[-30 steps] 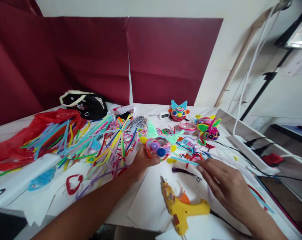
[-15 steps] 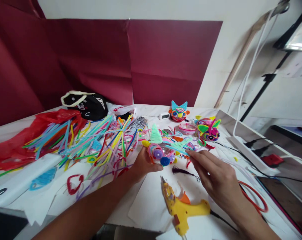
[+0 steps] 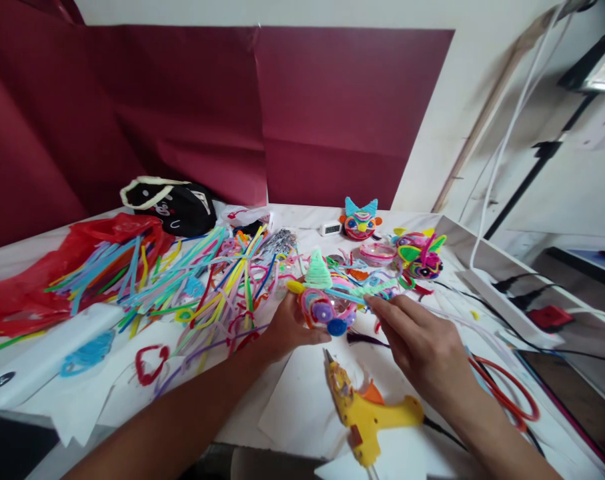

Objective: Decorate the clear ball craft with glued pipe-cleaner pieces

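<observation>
My left hand grips a colorful pipe-cleaner figure from its left side, thumb below it. The figure has purple round eyes, a blue nose and a pale green pointed ear on top. Closed fingers of my right hand pinch a light blue pipe cleaner, whose far end lies against the figure's top. A second pale green piece shows behind the blue strip. Below the hands lies a yellow glue gun, its nozzle pointing toward the figure.
Loose pipe cleaners and a red plastic bag cover the left. Behind stand a black bag, a white timer and two finished figures. At right are a power strip, a tablet and cables.
My right hand has moved slightly left toward the figure, bringing the light blue pipe cleaner farther across its top. The view has shifted a little.
</observation>
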Tool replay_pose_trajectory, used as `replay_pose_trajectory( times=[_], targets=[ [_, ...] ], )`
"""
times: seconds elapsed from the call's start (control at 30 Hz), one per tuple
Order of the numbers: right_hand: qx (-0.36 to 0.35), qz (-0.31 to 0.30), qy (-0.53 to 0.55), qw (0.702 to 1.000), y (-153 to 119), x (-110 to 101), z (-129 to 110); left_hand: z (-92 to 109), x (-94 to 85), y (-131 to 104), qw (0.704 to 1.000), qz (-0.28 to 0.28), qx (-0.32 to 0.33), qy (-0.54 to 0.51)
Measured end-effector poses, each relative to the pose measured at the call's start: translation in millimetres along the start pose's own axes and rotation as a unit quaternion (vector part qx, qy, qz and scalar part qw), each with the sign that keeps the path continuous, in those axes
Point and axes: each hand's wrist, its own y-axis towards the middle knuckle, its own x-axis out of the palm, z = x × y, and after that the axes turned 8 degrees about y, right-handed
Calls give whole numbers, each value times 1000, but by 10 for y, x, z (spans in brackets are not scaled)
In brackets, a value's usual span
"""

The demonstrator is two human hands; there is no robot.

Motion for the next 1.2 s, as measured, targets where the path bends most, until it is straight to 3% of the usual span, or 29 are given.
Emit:
replay_pose_trajectory(
  times=[0.47,0.9,1.2],
  targets=[
    [-50,25,-33,998,76,-30,-18,-91,-46,9,1000,-11,20,-11],
    [-40,19,-84,995,133,-41,-76,-60,-35,-15,1000,-8,27,-3],
    [19,62,73,995,-13,-204,-85,-76,-58,17,999,44,-10,-8]
  ],
)
